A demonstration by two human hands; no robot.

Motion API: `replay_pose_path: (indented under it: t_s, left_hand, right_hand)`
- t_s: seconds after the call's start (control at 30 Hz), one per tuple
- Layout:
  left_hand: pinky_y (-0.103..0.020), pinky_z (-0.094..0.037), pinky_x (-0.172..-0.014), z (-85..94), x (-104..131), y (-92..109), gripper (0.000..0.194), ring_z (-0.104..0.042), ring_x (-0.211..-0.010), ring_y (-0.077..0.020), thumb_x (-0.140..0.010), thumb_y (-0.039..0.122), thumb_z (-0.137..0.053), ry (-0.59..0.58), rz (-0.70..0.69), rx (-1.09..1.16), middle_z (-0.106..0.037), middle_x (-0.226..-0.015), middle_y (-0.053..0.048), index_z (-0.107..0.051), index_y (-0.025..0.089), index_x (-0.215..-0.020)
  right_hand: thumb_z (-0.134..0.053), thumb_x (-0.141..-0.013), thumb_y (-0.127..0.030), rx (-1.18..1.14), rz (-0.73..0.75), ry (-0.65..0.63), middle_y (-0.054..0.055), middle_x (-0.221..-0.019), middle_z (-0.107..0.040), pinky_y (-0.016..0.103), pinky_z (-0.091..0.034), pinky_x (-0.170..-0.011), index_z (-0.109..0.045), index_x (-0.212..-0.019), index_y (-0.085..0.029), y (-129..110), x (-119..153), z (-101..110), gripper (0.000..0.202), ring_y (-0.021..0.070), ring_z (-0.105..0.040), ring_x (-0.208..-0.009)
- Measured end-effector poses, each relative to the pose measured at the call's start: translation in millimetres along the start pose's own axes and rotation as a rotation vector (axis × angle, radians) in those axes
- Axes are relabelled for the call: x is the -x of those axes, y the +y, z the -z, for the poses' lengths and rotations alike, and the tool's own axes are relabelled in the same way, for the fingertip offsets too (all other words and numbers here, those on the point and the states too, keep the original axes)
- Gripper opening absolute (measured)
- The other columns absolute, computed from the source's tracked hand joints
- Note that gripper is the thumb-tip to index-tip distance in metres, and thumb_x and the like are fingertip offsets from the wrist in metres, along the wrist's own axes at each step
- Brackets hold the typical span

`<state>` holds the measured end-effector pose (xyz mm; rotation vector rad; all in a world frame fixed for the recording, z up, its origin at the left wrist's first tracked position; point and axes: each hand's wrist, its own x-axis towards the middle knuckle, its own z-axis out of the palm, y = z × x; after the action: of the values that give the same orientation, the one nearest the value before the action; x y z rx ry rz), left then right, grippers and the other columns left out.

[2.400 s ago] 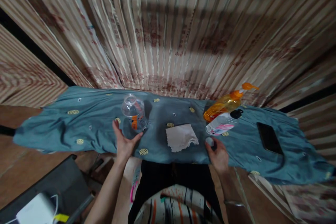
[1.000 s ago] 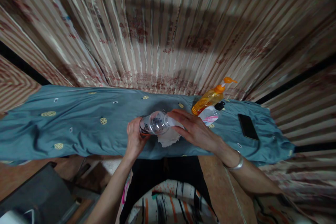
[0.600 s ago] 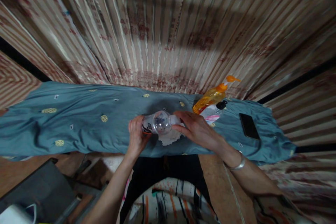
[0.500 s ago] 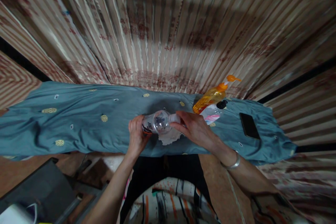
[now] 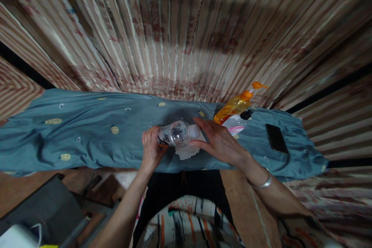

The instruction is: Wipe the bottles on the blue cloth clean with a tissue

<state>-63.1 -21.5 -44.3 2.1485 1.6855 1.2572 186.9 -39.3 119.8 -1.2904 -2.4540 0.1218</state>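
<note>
A clear plastic bottle (image 5: 178,133) with a white cap (image 5: 193,131) is tilted above the cloth, its capped end pointing right. My left hand (image 5: 152,147) is wrapped round the bottle's labelled lower body. Around the cap, my right hand (image 5: 219,141) has its thumb and fingers spread apart; whether the thumb brushes the cap I cannot tell. Below the bottle lies a crumpled whitish piece, perhaps tissue (image 5: 186,152), partly hidden by the bottle.
A pump bottle of orange liquid (image 5: 232,109) and a clear bottle with a black cap (image 5: 236,123) stand behind my right hand. Farther right lies a black phone (image 5: 276,138). A blue-green cloth (image 5: 95,131) covers the table, with a curtain (image 5: 174,35) behind it.
My right thumb and fingers have opened away from the white cap, and that hand has shifted slightly right. The left hand keeps its hold on the bottle.
</note>
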Motion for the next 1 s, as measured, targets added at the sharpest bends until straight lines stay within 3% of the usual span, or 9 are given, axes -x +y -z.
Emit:
replay_pose_path:
  t_s: [0.07, 0.23, 0.37, 0.63, 0.83, 1.0]
  left_hand:
    - [-0.061, -0.041, -0.113, 0.3, 0.1, -0.5, 0.061, -0.052, -0.131, -0.0309, -0.089, 0.055, -0.062, -0.006, 0.006, 0.005, -0.055, -0.138, -0.013, -0.049, 0.02, -0.137]
    - [-0.061, -0.04, -0.114, 0.0, -0.2, -1.5, 0.061, -0.052, -0.131, -0.0311, -0.089, 0.055, -0.062, -0.009, -0.002, 0.014, -0.054, -0.139, -0.013, -0.049, 0.02, -0.138]
    - [-0.062, -0.04, -0.114, -0.2, 0.3, -2.2, 0.062, -0.052, -0.13, -0.031, -0.089, 0.056, -0.061, 0.007, -0.009, 0.013, -0.054, -0.139, -0.013, -0.049, 0.02, -0.138]
    - [-0.062, -0.04, -0.114, 0.4, -0.1, -5.6, 0.063, -0.051, -0.131, -0.0312, -0.088, 0.056, -0.061, 0.0, 0.003, 0.007, -0.054, -0.14, -0.013, -0.048, 0.02, -0.138]
    - [-0.063, -0.038, -0.116, 1.4, 0.0, -7.1, 0.064, -0.049, -0.135, -0.0323, -0.088, 0.056, -0.062, 0.005, 0.031, 0.049, -0.052, -0.142, -0.013, -0.048, 0.021, -0.139]
    - [-0.06, -0.044, -0.111, 4.0, -3.8, -13.9, 0.061, -0.054, -0.128, -0.0301, -0.087, 0.055, -0.064, 0.012, 0.087, 0.111, -0.056, -0.136, -0.013, -0.051, 0.02, -0.135]
  right_hand:
    - [-0.055, -0.102, -0.042, -0.044, 0.053, -0.007, 0.014, -0.128, -0.071, 0.043, -0.059, -0.095, -0.051, -0.142, -0.02, 0.7, 1.1, 0.4, 0.046, 0.0287, -0.07, -0.115]
    - [-0.05, -0.102, -0.051, 0.008, -0.024, -0.048, 0.011, -0.092, -0.076, 0.039, -0.06, -0.074, -0.062, -0.125, -0.016, 1.0, 1.0, -0.6, 0.043, 0.0287, -0.075, -0.086]
    - [-0.053, -0.102, -0.047, -0.044, -0.005, 0.025, 0.012, -0.106, -0.075, 0.039, -0.059, -0.081, -0.057, -0.136, -0.022, 0.3, 2.4, -6.1, 0.042, 0.0295, -0.074, -0.096]
    - [-0.054, -0.101, -0.045, -0.113, -0.078, 0.033, 0.008, -0.092, -0.073, 0.04, -0.058, -0.077, -0.06, -0.129, -0.026, -3.9, 0.9, -16.9, 0.034, 0.0299, -0.073, -0.086]
    - [-0.055, -0.101, -0.043, -0.128, -0.123, 0.038, 0.009, -0.093, -0.074, 0.039, -0.059, -0.08, -0.061, -0.124, -0.02, -14.1, -5.5, -15.2, 0.033, 0.0281, -0.073, -0.087]
    - [-0.052, -0.102, -0.043, -0.398, -0.159, 0.093, 0.007, -0.107, -0.076, 0.036, -0.06, -0.086, -0.049, -0.142, -0.022, -2.1, 2.1, -33.8, 0.045, 0.0228, -0.075, -0.095]
